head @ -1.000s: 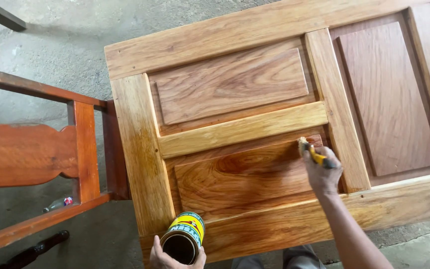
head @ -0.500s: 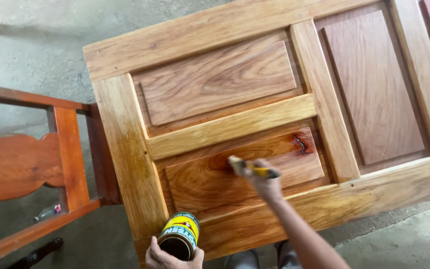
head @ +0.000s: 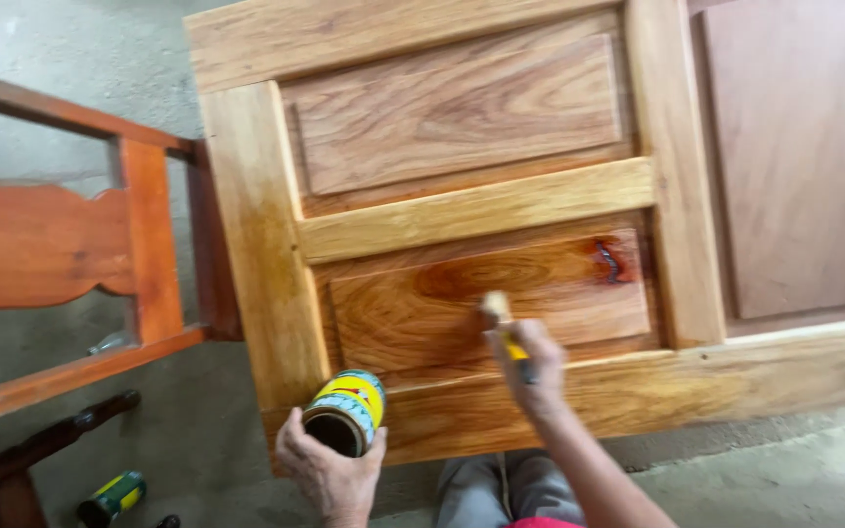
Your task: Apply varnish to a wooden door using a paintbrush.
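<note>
A panelled wooden door (head: 481,210) lies flat in front of me, its left half glossy and amber. My right hand (head: 530,364) grips a small brush with a yellow handle (head: 501,318), whose bristles touch the lower left panel. My left hand (head: 330,471) holds an open yellow and blue tin can (head: 347,411) by the door's near edge. The right-hand panel (head: 794,166) looks duller and reddish.
A reddish wooden chair frame (head: 70,254) stands at the left, touching the door's edge. On the concrete floor below it lie a small green and yellow can (head: 112,497) and a dark turned chair leg (head: 61,435). My knees (head: 506,489) show at the bottom.
My right hand has drawn the brush from the panel's right end leftwards and back toward the near edge. The view has shifted right and closer. The can stays in my left hand.
</note>
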